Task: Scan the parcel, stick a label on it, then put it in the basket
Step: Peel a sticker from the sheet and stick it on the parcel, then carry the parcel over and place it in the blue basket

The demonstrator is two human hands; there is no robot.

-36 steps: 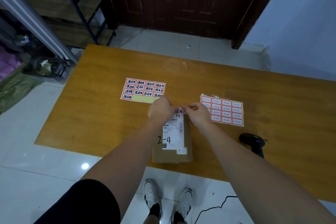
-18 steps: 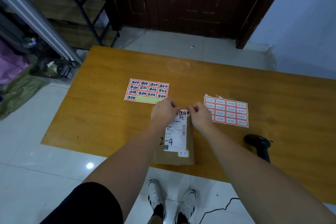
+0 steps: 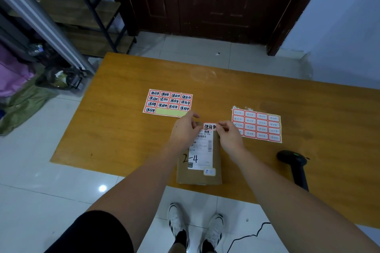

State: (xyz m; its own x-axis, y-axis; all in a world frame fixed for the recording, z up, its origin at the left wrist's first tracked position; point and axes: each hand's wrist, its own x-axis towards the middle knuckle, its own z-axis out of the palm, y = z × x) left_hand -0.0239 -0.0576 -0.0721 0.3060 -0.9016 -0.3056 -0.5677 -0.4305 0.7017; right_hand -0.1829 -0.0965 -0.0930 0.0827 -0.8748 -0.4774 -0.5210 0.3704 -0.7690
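Note:
A brown cardboard parcel [image 3: 214,162] lies near the front edge of the wooden table [image 3: 123,129], its white shipping slip marked "2-4" facing up. A small red-bordered label [image 3: 209,126] with black handwriting is stretched over the parcel's far end. My left hand [image 3: 185,129] pinches the label's left end and my right hand [image 3: 228,133] pinches its right end. Whether the label touches the parcel I cannot tell. No basket is in view.
A sheet of handwritten red labels [image 3: 168,102] lies behind the parcel to the left. A second label sheet [image 3: 257,125] lies to the right. A black barcode scanner [image 3: 294,164] rests at the table's front right, its cable on the floor. Metal shelving [image 3: 92,10] stands at the far left.
Both hands have drawn slightly apart, so the label between them now shows in full. The parcel has stayed in place.

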